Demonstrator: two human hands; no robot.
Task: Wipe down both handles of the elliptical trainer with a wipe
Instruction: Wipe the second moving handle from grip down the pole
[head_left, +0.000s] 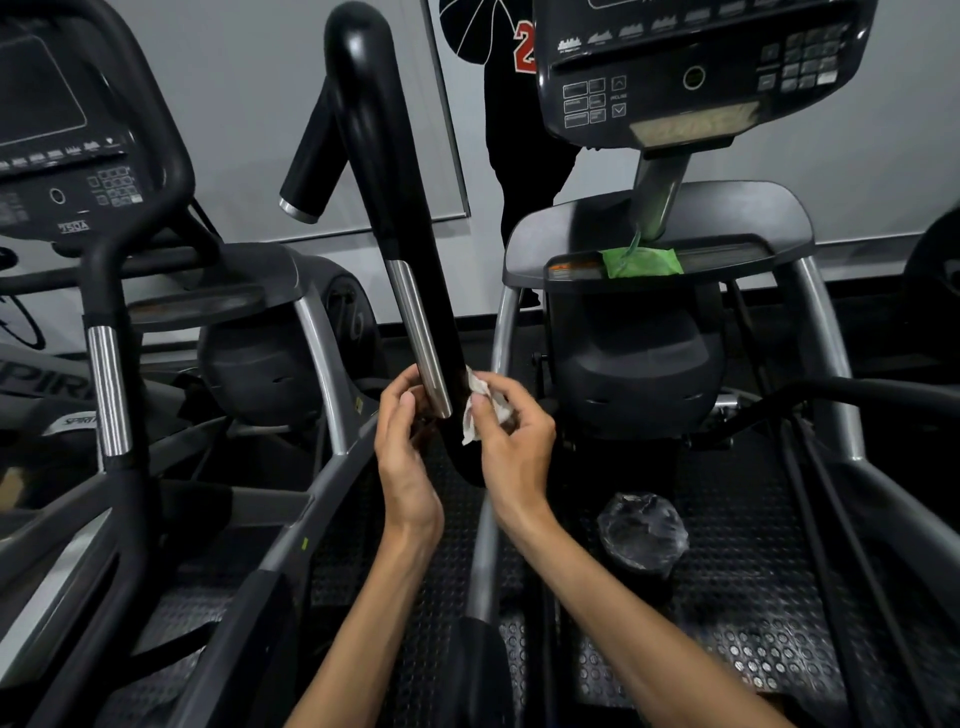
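Right hand (511, 426) pinches the wipe (480, 402) against the handle (410, 291) — left hand (402, 431) curls around it.

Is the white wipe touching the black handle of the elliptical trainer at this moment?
Touching. In the head view the right hand pinches the wipe, and the wipe's left edge lies against the lower part of the handle, with no gap visible between them.
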